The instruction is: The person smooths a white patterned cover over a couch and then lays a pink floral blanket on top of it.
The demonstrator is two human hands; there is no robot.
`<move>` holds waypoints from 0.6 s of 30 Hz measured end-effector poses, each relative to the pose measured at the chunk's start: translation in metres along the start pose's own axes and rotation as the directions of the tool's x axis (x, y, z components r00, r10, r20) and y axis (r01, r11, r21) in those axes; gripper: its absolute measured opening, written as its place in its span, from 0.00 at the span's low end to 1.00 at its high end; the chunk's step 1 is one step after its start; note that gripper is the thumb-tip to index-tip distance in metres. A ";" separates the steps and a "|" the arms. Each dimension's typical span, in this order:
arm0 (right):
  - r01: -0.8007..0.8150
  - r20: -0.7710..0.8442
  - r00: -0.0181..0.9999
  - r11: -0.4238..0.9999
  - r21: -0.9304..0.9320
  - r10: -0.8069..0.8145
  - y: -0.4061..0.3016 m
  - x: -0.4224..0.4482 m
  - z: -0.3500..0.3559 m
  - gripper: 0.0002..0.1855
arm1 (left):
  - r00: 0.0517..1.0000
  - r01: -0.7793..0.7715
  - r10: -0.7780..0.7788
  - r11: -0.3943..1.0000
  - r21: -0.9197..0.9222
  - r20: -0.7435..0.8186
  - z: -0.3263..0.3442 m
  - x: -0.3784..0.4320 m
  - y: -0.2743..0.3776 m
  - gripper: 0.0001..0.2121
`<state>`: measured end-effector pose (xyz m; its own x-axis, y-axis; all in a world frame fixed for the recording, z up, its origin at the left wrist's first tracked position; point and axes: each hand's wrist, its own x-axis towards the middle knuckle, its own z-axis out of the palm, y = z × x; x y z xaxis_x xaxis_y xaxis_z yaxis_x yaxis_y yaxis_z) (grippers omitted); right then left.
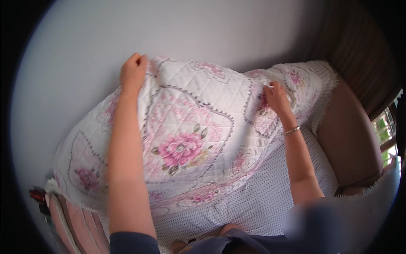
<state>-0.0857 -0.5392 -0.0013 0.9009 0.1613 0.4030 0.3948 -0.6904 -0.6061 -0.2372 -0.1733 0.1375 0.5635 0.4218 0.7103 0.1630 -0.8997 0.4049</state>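
A white quilted cover with pink flowers is spread over the back of a sofa, against the wall. My left hand is closed on its upper edge, at the left of the middle. Farther right, my right hand pinches a fold of the same cover, and a bracelet circles that wrist. The cover's lower border hangs onto a dotted seat cover. Its far right end has a pale fringe.
A pale wall rises behind the sofa. The brown sofa arm stands to the right, near a dark curtain. Pink striped fabric lies at the lower left. A fringed light cloth is at the lower right.
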 end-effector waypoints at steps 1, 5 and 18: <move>0.061 0.066 0.995 0.989 0.133 -0.070 -0.041 -0.012 0.005 0.23 | 0.999 0.027 -0.026 0.999 0.041 -0.018 -0.003 -0.004 0.000 0.14; 0.216 0.105 0.962 0.935 0.281 -0.253 -0.155 -0.023 0.006 0.25 | 0.982 0.184 -0.182 0.980 0.073 -0.042 -0.020 -0.010 0.003 0.13; 0.078 0.087 0.992 0.980 0.181 -0.095 -0.173 -0.007 0.032 0.26 | 0.811 0.420 -0.571 0.722 0.551 0.130 -0.204 -0.075 -0.152 0.16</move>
<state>-0.1545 -0.3985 0.0782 0.8715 0.2873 0.3974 0.4901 -0.5364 -0.6871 -0.4699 -0.0456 0.1404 0.4693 0.8409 0.2696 0.8000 -0.5341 0.2734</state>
